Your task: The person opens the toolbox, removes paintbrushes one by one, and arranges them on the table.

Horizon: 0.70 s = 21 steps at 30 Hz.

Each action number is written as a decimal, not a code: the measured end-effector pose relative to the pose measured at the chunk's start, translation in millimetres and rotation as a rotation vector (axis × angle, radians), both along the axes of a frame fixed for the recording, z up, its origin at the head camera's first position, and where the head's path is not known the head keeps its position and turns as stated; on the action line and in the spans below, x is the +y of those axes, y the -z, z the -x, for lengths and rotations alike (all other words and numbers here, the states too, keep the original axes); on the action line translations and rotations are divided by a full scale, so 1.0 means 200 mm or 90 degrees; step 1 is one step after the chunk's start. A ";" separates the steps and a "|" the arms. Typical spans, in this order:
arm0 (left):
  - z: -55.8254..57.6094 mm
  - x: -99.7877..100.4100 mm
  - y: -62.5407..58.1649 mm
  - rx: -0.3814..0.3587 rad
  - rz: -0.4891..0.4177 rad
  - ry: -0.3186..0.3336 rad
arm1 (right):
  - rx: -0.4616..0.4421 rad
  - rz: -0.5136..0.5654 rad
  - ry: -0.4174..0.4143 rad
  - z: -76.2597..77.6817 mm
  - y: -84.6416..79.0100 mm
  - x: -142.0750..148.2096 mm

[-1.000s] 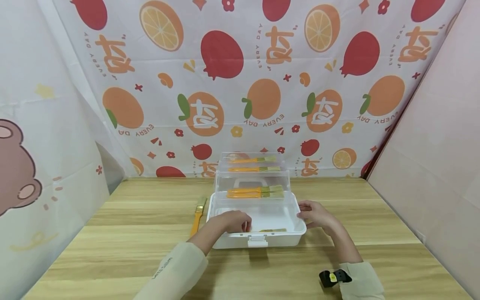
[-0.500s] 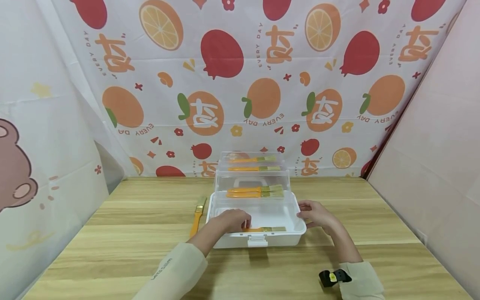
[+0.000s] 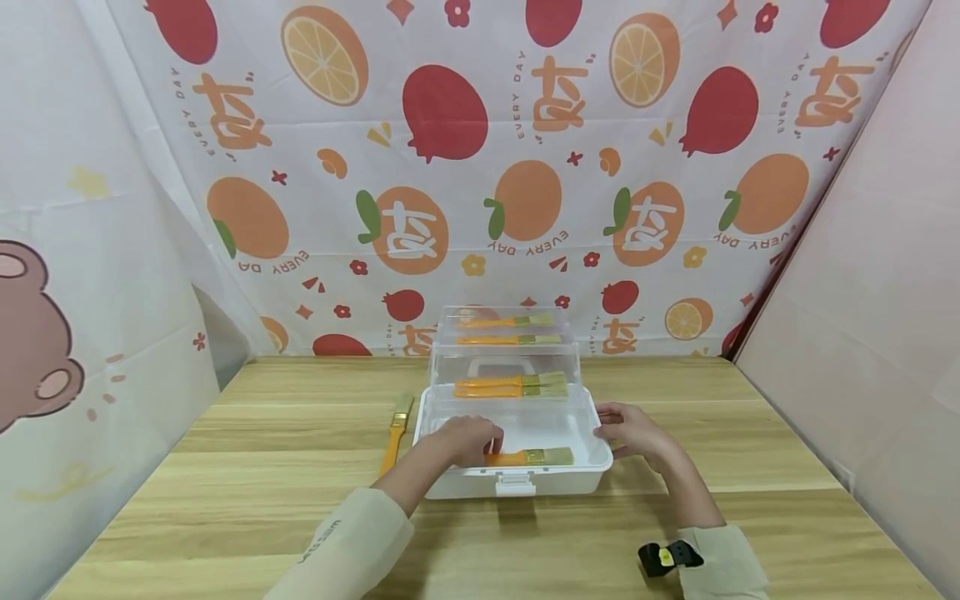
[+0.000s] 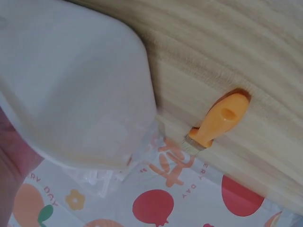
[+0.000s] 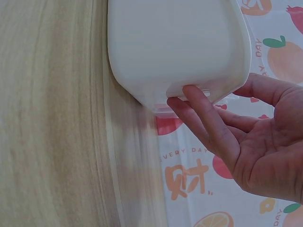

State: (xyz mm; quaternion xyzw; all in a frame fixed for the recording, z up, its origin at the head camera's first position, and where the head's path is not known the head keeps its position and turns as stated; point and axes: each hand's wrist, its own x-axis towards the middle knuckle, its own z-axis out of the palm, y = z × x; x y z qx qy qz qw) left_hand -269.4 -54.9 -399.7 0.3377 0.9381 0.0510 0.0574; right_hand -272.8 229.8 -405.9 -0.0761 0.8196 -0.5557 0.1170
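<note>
A white plastic storage box [image 3: 551, 429] with a clear, raised lid and tray stands on the table. Over its front left rim reaches my left hand [image 3: 467, 439], fingers curled at the orange handle of a flat paintbrush [image 3: 534, 457] along the inside of the front wall. Much of that grip is hidden; the left wrist view shows only part of the hand. My right hand [image 3: 633, 431] holds the box's right end. In the right wrist view, its fingers [image 5: 203, 113] touch the outer wall, with the thumb at the rim.
Another orange-handled paintbrush [image 3: 396, 433] lies on the wooden table [image 3: 300, 500], left of the box. Several brushes [image 3: 513, 385] lie in the clear upper tiers behind the main compartment. A fruit-print cloth [image 3: 525, 250] hangs at the back. A black device [image 3: 669, 557] sits at the right sleeve.
The paintbrush at the left hand has risen into view above the front rim, its bristles and part of its handle now showing. The right hand and box stay in place.
</note>
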 end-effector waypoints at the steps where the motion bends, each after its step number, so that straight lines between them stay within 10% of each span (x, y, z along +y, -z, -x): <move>1: 0.00 0.00 -0.01 -0.002 0.003 -0.004 | 0.000 -0.001 0.000 0.00 0.00 0.00; 21: -0.06 -0.05 -0.12 0.022 -0.020 -0.023 | 0.005 -0.007 0.000 0.00 0.01 0.01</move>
